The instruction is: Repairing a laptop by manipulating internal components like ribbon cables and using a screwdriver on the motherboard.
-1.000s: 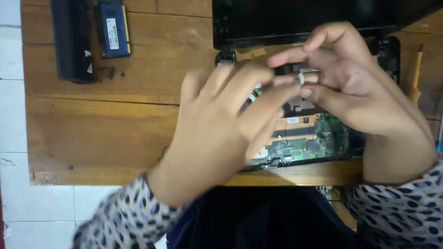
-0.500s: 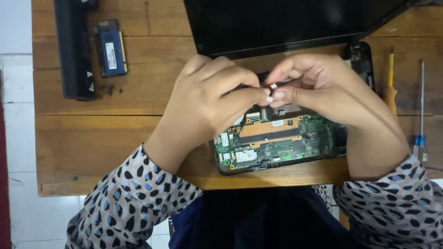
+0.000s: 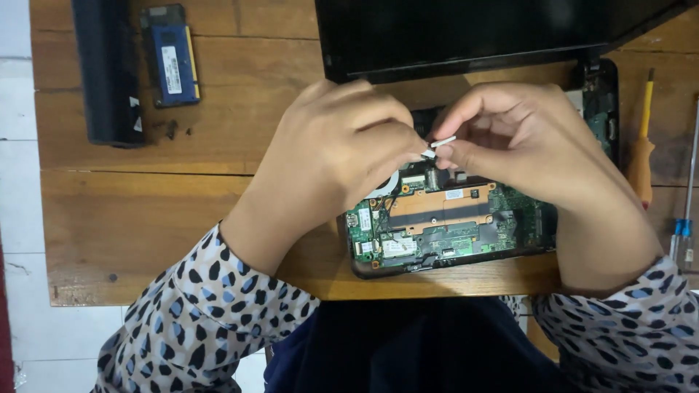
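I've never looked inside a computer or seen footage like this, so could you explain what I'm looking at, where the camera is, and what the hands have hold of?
The camera sits on the person's head and looks down at their own two bare hands over a wooden table. Under the hands lies an opened laptop, its green circuit board exposed and its dark screen at the top. The left hand and right hand meet above it, pinching a small white strip between the fingertips; what it is exactly is too small to tell. At the far left lie a long black battery and a blue memory module. On the right lie a yellow-handled screwdriver and a second one with blue on it.
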